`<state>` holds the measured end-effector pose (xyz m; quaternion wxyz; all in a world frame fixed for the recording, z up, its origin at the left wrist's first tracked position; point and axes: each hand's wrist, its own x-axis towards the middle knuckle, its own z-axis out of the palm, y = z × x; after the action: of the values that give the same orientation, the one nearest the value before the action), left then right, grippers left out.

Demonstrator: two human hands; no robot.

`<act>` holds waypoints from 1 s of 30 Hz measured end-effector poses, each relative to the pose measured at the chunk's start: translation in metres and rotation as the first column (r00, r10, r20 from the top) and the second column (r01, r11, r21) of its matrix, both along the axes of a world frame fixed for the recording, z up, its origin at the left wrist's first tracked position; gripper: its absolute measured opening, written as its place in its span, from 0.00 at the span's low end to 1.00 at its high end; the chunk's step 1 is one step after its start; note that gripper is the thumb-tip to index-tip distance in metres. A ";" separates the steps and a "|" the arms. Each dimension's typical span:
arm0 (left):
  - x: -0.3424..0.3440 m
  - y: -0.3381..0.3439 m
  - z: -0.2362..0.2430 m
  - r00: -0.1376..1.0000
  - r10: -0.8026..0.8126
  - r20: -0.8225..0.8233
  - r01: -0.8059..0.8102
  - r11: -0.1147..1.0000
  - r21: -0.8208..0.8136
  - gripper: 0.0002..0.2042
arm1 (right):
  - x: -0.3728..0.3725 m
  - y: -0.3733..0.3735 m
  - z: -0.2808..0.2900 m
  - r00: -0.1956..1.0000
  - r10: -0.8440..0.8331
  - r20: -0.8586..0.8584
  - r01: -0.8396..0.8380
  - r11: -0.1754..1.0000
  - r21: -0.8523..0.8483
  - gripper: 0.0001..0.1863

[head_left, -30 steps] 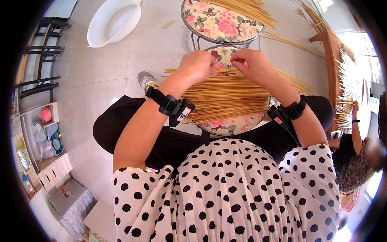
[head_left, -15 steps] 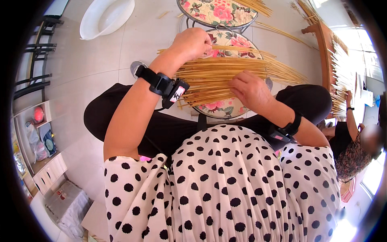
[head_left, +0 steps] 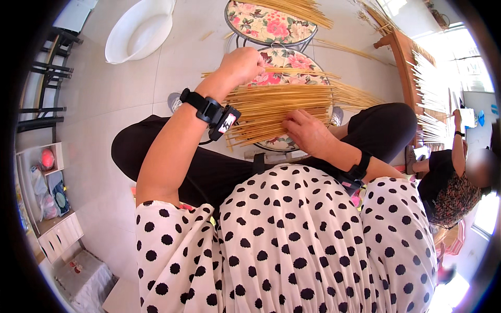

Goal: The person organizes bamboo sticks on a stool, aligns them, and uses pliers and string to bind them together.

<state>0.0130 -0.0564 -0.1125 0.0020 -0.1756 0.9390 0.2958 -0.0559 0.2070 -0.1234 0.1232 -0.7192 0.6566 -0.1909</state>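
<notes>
A wide layer of thin bamboo sticks [head_left: 271, 100] lies crosswise in front of me, over a round stool seat with a floral cover [head_left: 300, 61]. My left hand [head_left: 244, 64] is closed above the far edge of the layer, beside a few separate sticks [head_left: 302, 71]. Its fingertips are turned away, so what they pinch cannot be seen. Lower and to the right, my right hand [head_left: 309, 130] has its bent fingers closed on the near sticks. Black straps with small devices circle both wrists.
A second floral stool [head_left: 276, 25] with more sticks stands beyond. At the far left is a white basin [head_left: 140, 32]. On the right, a wooden bench [head_left: 404, 68] bears many pale sticks, and another person [head_left: 451, 182] reaches toward it. Shelves [head_left: 55, 182] stand at left.
The whole view has shifted, with the stools lower and further left in it. Both hands stay at nearly the same places over the sticks.
</notes>
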 end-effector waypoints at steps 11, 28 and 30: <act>0.003 0.009 0.002 0.997 -0.056 0.057 0.058 0.998 -0.039 0.08 | 0.016 0.011 0.000 0.998 -0.057 0.007 0.057 0.997 0.057 0.12; 0.007 0.009 -0.025 0.951 -0.196 -0.239 0.200 0.980 -0.007 0.07 | 0.026 0.019 -0.001 0.987 -0.154 0.041 0.152 0.988 0.038 0.07; 0.005 0.016 -0.014 0.987 -0.156 -0.037 0.158 0.985 0.073 0.07 | 0.023 0.019 -0.002 0.989 -0.148 0.009 0.148 0.989 0.032 0.06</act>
<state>0.0183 -0.0408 -0.1262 0.0175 -0.0962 0.9380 0.3327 -0.0328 0.2261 -0.1249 0.1233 -0.6654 0.7104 -0.1933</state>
